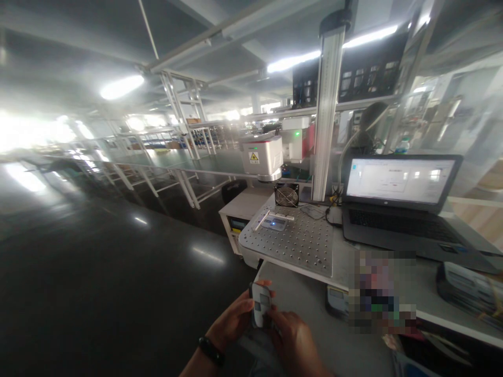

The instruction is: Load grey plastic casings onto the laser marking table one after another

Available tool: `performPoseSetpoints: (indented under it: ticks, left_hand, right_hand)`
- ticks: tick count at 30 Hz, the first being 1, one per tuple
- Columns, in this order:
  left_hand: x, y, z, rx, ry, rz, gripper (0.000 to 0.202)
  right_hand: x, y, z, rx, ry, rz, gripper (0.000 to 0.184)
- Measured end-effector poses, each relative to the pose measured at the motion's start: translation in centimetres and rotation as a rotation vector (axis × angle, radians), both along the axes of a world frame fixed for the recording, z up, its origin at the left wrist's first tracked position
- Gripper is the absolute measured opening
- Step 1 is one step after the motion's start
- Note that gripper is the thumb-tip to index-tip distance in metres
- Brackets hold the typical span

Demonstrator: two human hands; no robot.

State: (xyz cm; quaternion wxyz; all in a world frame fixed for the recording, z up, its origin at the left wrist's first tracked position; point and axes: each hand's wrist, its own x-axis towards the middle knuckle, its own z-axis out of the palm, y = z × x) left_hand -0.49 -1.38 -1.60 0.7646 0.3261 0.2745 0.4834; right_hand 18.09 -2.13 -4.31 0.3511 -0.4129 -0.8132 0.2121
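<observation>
At the bottom centre of the frame, a white handheld device (261, 303) sat pressed between the left hand (231, 320) and the right hand (293, 340), the left grip curled round its side, the right closed on its lower edge (a black wristband (211, 351) circled the left wrist). Above and to the right lay a perforated metal plate (293, 246), a laptop (401, 199) just beside it.

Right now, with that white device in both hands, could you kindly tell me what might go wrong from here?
The white handheld device is gripped between the left hand and right hand near the edge of the grey bench, so it could slip and fall to the dark floor. The laser marking head, with its yellow warning label, sits over the perforated plate; reaching beneath it could be hazardous if it fires.
</observation>
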Motion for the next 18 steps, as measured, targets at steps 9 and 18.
performPoseSetpoints:
  ticks: [9, 18]
  left_hand:
    - [0.09, -0.05, 0.17, 0.014, 0.012, 0.002, 0.055]
    - [0.14, -0.08, 0.38, 0.009, 0.027, 0.005, 0.056]
  right_hand:
    - [-0.04, 0.01, 0.1, -0.065, -0.023, -0.002, 0.036]
    - [-0.09, 0.03, 0.09, -0.066, -0.039, -0.011, 0.037]
